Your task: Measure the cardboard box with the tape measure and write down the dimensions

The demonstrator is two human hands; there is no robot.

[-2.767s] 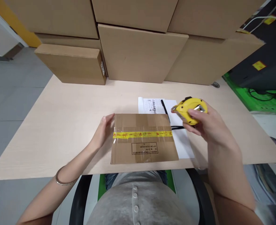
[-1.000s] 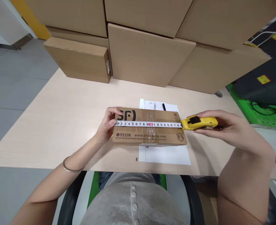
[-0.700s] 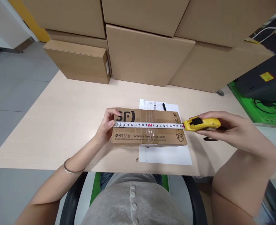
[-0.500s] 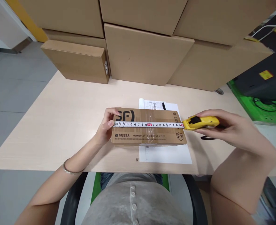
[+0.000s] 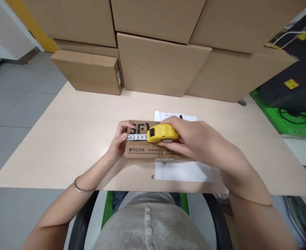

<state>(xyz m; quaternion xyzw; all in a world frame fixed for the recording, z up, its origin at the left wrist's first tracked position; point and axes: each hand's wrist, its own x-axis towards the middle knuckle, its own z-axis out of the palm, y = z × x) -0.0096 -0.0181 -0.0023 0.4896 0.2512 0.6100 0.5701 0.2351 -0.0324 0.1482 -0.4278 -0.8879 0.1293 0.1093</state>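
Observation:
In front of me lies a brown cardboard box (image 5: 139,156) with black SF lettering, on top of white paper sheets (image 5: 184,172). My left hand (image 5: 119,140) grips the box's left end, its thumb pressing the metal tip of the tape blade (image 5: 137,137) there. A yellow tape measure (image 5: 162,133) is held in my right hand (image 5: 186,137), above the middle of the box. Only a short length of blade shows between its case and my left thumb. My right hand and forearm cover the box's right part.
Large cardboard boxes (image 5: 160,66) stand along the back of the pale table (image 5: 72,146), with a smaller flat box (image 5: 95,74) at their left. A pen (image 5: 180,117) lies on the paper behind the box. A green crate (image 5: 293,119) with black cables is at the right.
My right hand has moved left with the tape measure, from beyond the box's right end to over its middle. The exposed blade has become much shorter. My left hand keeps its place.

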